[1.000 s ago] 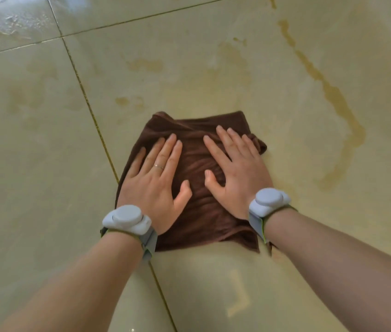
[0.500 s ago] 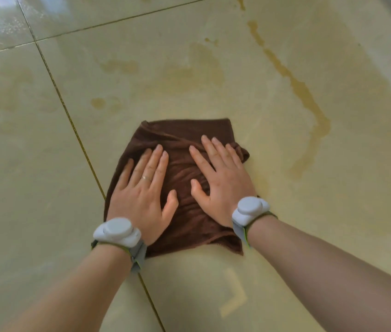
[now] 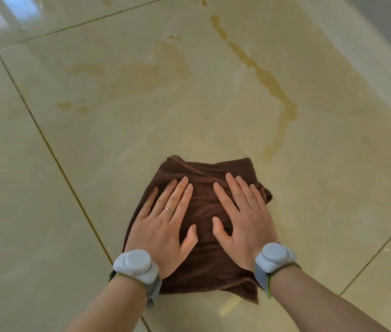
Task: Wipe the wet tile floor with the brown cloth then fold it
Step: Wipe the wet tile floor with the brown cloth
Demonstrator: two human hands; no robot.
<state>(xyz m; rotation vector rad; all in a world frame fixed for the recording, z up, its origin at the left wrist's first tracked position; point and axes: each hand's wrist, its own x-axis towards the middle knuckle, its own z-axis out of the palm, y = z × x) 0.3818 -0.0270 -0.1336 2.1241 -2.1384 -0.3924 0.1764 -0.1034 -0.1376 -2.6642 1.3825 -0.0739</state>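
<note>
A brown cloth lies bunched flat on the glossy beige tile floor, low in the middle of the view. My left hand presses on its left half with fingers straight and spread. My right hand presses flat on its right half beside it. Both wrists carry grey bands. A brownish wet streak runs from the far middle down toward the cloth's far right corner. Fainter wet patches spread on the tile beyond the cloth.
A dark grout line runs diagonally just left of the cloth, and another lies at the right. A pale skirting and wall edge border the floor at the far right. Bright glare marks the far left tiles.
Both hands have slid the cloth back toward me across the tile, away from the wet patches. The fingers stay flat on it throughout.
</note>
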